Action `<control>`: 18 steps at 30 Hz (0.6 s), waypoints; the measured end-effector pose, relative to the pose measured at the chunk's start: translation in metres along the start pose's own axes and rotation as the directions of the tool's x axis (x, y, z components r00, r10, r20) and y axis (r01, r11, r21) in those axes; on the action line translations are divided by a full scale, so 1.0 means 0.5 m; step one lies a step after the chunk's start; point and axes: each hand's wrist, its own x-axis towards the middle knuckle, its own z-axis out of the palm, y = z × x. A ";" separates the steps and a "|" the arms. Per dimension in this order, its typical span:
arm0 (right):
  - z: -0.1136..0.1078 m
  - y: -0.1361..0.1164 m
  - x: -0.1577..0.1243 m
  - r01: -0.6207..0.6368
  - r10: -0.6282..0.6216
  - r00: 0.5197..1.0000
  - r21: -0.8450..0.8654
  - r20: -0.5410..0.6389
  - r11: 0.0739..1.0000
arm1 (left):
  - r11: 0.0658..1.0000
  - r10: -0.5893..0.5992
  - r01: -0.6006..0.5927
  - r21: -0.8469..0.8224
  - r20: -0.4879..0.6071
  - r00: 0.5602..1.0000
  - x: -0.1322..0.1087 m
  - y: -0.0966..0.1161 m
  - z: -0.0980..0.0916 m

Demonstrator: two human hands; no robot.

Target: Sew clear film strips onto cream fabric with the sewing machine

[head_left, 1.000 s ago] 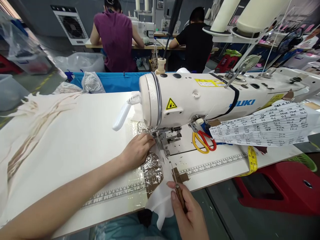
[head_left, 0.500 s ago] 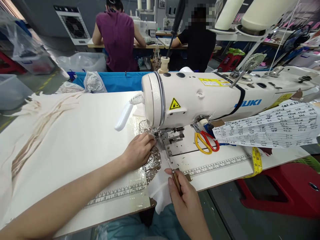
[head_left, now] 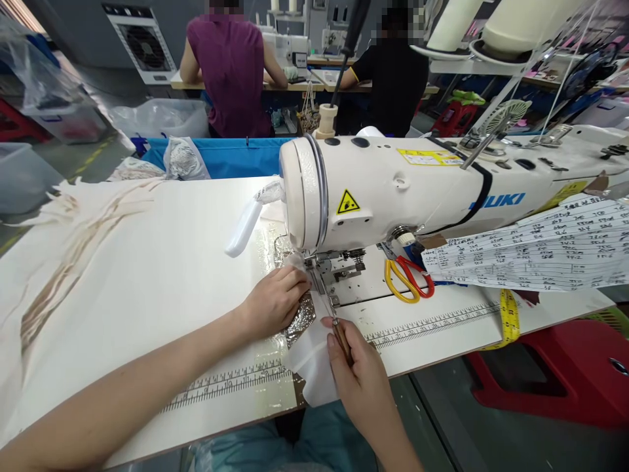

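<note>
A white sewing machine (head_left: 373, 190) stands over the table. My left hand (head_left: 275, 300) lies beside its presser foot and needle area, fingers curled together on a strip of thin white fabric (head_left: 317, 377). The fabric runs under my fingers, and its loose end hangs over the table's front edge. In my right hand (head_left: 361, 373) is an awl (head_left: 343, 341) with a wooden handle, its thin metal shaft pointing up along the fabric toward the presser foot. The tip is too small to make out. Shiny clear tape (head_left: 301, 321) covers the table below my left hand.
Scissors (head_left: 403, 280) with yellow and red handles lie right of the needle area. A handwritten paper (head_left: 531, 246) hangs on the machine; a yellow tape measure (head_left: 510, 318) drapes over the edge. Cream fabric strips (head_left: 73, 262) lie left. Two people sit at machines beyond.
My right hand and the awl have moved slightly forward, toward the presser foot. The white fabric has shifted forward a little, and my left hand has moved slightly right. The view has shifted slightly.
</note>
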 end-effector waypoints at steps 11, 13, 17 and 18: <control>0.005 -0.013 0.026 0.056 -0.058 0.998 -0.078 -0.026 0.995 | 0.985 -0.106 0.090 0.145 0.109 0.988 0.010 0.004 -0.001; 0.005 -0.010 0.025 0.068 -0.071 0.997 -0.104 -0.027 0.992 | 0.985 -0.125 0.108 0.137 0.114 0.986 0.010 0.005 0.001; 0.007 -0.003 0.014 0.119 -0.124 0.992 -0.153 -0.022 0.981 | 0.990 -0.113 0.105 0.091 0.087 0.990 0.008 0.005 0.010; 0.007 -0.003 0.011 0.127 -0.134 0.990 -0.158 -0.036 0.979 | 0.992 -0.101 0.095 0.085 0.076 0.992 0.007 0.005 0.012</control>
